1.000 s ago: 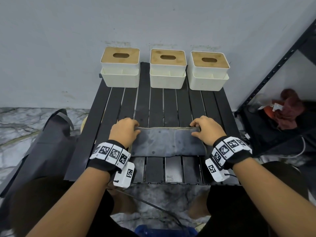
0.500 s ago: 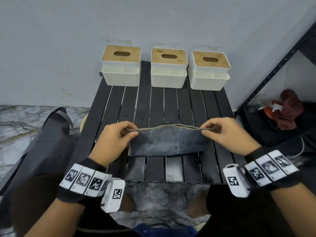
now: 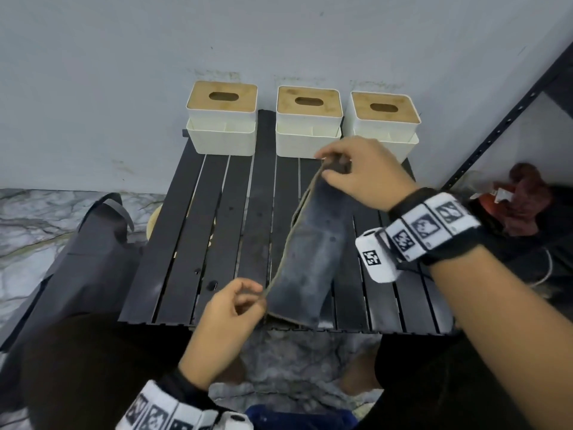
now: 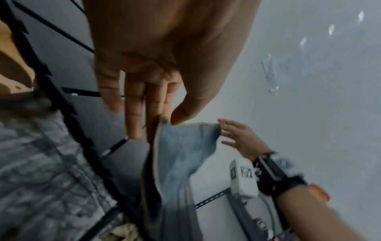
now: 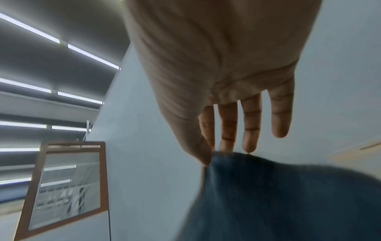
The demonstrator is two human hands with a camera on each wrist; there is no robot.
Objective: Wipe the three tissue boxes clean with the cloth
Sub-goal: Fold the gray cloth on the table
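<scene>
Three white tissue boxes with wooden lids stand in a row against the wall at the table's far edge: left box point(image 3: 221, 117), middle box point(image 3: 308, 121), right box point(image 3: 384, 124). A dark blue-grey cloth point(image 3: 310, 256) hangs stretched in the air between my hands, folded lengthwise. My right hand point(image 3: 336, 169) pinches its far end just in front of the middle and right boxes. My left hand point(image 3: 248, 297) pinches the near end over the table's front edge. The wrist views show the same cloth point(image 4: 181, 153) point(image 5: 278, 195), each end pinched between thumb and fingers.
The black slatted table point(image 3: 217, 237) carries only the boxes. A dark bag point(image 3: 83, 256) leans at the table's left on the marble floor. A black metal shelf frame point(image 3: 502, 119) with red fabric point(image 3: 524, 193) stands at the right. The grey wall is right behind the boxes.
The cloth was lifted off the table. My right hand swung its end forward towards the boxes while my left hand drew back to the front edge, turning the cloth lengthwise.
</scene>
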